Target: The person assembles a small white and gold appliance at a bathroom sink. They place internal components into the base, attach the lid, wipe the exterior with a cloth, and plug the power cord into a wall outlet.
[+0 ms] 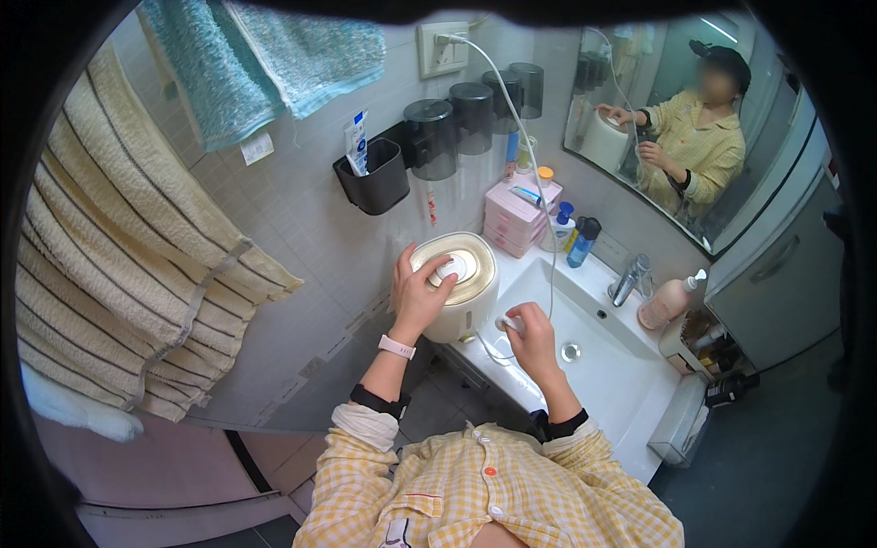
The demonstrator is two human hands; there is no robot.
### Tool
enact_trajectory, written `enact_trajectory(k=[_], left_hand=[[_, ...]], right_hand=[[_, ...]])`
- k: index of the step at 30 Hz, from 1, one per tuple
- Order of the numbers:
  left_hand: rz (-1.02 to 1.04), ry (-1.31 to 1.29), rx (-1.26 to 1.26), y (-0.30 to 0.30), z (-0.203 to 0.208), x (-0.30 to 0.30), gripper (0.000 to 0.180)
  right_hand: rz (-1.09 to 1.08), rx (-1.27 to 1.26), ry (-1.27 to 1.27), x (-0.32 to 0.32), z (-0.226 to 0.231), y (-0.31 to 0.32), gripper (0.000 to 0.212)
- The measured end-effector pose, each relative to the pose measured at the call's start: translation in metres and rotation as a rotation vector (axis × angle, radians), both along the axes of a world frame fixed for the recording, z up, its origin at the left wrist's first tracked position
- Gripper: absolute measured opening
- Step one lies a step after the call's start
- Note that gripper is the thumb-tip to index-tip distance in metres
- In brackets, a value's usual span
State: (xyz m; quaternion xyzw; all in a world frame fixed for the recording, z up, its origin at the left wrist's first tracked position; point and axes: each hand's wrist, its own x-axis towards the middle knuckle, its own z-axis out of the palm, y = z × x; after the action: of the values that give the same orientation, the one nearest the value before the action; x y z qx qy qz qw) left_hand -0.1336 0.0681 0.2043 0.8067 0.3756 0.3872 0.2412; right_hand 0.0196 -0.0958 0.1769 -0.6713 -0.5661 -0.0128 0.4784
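Note:
A white rounded appliance (445,321) with a gold-rimmed top stands at the left end of the sink counter. My left hand (420,290) is on its top, thumb and fingers curled around the round white knob (454,266) in the middle. To the right, over the near edge of the basin, my right hand (533,340) is closed on a small white piece (513,323), mostly hidden by the fingers. A thin white cord (494,353) loops between this hand and the appliance. A white cable (523,128) drops from the wall socket (444,51) to the basin.
Around the white basin (598,379) stand a faucet (628,279), a pink pump bottle (670,301), a pink drawer box (514,213) and a blue bottle (584,243). Dark cups (429,137) and a black holder (373,183) hang on the wall. Striped towels (146,265) hang left.

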Motion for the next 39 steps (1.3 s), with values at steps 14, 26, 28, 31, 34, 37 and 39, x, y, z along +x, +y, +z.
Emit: enact_trajectory(k=[14, 26, 28, 31, 34, 37, 39], left_hand=[[0.002, 0.055, 0.097, 0.002, -0.007, -0.001, 0.052], [0.058, 0.015, 0.156, 0.002, 0.0, 0.004, 0.064], [0.083, -0.009, 0.178, 0.001, 0.007, 0.008, 0.056], [-0.011, -0.06, 0.269, 0.002, 0.023, 0.017, 0.045], [-0.174, -0.014, 0.462, 0.01, 0.046, 0.032, 0.037], [-0.274, 0.117, 0.721, 0.019, 0.068, 0.048, 0.034], [-0.275, 0.151, 0.831, 0.028, 0.081, 0.058, 0.031]], right_hand=[[0.021, -0.025, 0.03, -0.003, -0.005, -0.001, 0.02], [0.017, -0.035, 0.039, -0.001, -0.006, -0.013, 0.019], [0.016, -0.007, 0.005, 0.0, -0.005, -0.015, 0.019], [0.006, -0.057, 0.078, -0.001, -0.004, -0.017, 0.019], [0.015, -0.037, 0.065, -0.002, -0.003, -0.017, 0.019], [0.022, -0.028, 0.049, -0.003, -0.003, -0.018, 0.019], [0.018, -0.03, 0.05, -0.003, -0.004, -0.019, 0.018]])
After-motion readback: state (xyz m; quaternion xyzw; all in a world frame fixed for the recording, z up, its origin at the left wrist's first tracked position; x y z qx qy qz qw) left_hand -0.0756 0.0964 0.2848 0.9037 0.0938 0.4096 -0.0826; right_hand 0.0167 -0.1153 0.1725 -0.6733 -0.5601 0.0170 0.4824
